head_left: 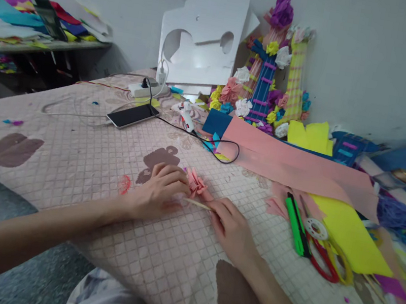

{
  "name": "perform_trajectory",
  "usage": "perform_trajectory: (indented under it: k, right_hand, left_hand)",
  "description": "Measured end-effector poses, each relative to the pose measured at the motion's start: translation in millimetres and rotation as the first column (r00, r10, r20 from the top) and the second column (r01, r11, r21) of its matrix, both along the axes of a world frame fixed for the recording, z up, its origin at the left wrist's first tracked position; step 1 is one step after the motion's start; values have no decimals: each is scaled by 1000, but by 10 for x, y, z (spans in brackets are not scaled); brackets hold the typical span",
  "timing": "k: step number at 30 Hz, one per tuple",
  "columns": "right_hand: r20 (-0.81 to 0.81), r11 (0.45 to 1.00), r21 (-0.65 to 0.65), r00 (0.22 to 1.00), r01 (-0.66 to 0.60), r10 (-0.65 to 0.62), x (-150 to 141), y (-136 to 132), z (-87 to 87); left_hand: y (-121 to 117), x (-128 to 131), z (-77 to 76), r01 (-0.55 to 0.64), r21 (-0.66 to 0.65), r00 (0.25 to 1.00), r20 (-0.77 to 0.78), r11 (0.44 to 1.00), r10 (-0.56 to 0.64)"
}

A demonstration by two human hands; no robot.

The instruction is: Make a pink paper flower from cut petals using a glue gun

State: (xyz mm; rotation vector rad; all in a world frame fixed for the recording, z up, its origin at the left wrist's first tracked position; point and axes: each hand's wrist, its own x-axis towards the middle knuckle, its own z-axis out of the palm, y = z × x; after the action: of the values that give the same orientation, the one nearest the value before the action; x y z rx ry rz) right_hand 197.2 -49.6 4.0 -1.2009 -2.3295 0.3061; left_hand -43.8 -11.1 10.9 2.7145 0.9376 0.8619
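A pale thin stick lies across the gap between my hands, low over the table. My right hand pinches its right end between thumb and fingers. The stick's left end reaches the fingers of my left hand, which are bent and close together; what they hold, if anything, is hidden. Just beyond the stick sits a crumpled pink crepe paper piece, gathered like a flower, beside the left fingertips. A small translucent red-orange scrap lies left of my left wrist.
On the right are a green cutter, scissors, a white tape roll and yellow paper. Further back lie pink paper strips, a glue gun with its black cord, a phone and a power strip.
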Motion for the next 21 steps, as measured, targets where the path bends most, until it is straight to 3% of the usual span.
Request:
perform_trajectory:
  k: [5, 13, 21]
  right_hand:
    - [57, 997, 72, 998, 3, -7, -65, 16, -15]
    - [94, 989, 150, 996, -5, -9, -105, 35, -42]
    - [118, 981, 193, 993, -11, -12, -116, 51, -49]
  left_hand:
    - [-36, 25, -21, 48, 118, 997, -60, 992, -41]
    - [-24, 58, -78, 23, 209, 995, -105, 978, -1]
    - [1, 105, -113, 23, 380, 994, -105, 925, 18]
